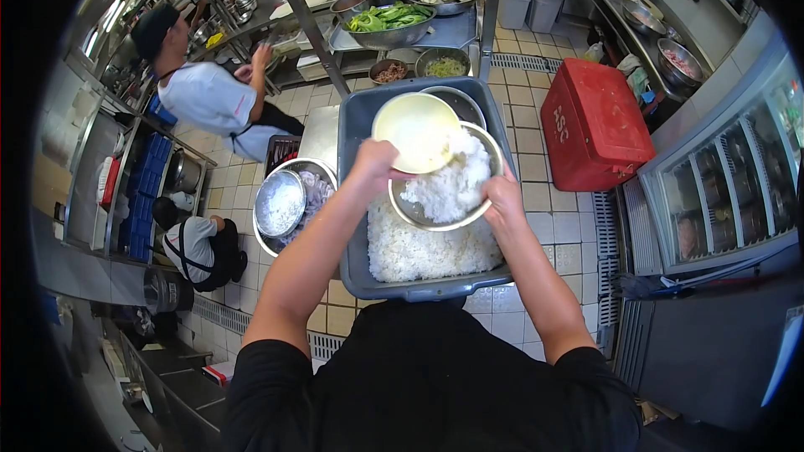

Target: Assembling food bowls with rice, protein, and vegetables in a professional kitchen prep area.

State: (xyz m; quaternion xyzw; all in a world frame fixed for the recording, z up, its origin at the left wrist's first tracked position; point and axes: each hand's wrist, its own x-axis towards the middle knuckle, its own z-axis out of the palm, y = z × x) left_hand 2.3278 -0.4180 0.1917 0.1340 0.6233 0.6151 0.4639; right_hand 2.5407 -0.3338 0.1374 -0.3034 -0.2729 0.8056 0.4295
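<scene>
My left hand (378, 166) grips the edge of a pale yellow bowl (412, 127), tipped over a metal bowl (402, 208). White rice (452, 187) lies in that metal bowl, and my right hand (502, 196) is closed on its right rim. Both bowls are above a grey-blue plastic tub (352, 264). More rice (427, 249) fills the near part of the tub. Toward its far end sits another round metal bowl (471, 109), partly hidden by the yellow bowl. What is inside the yellow bowl is hard to make out.
To the left stands a large bowl (261, 230) with a smaller metal bowl (280, 202) on it. Trays of cut vegetables (389, 23) are beyond the tub. A red cooler box (596, 121) and a glass-door fridge (729, 176) stand right. Two people (209, 100) are at left.
</scene>
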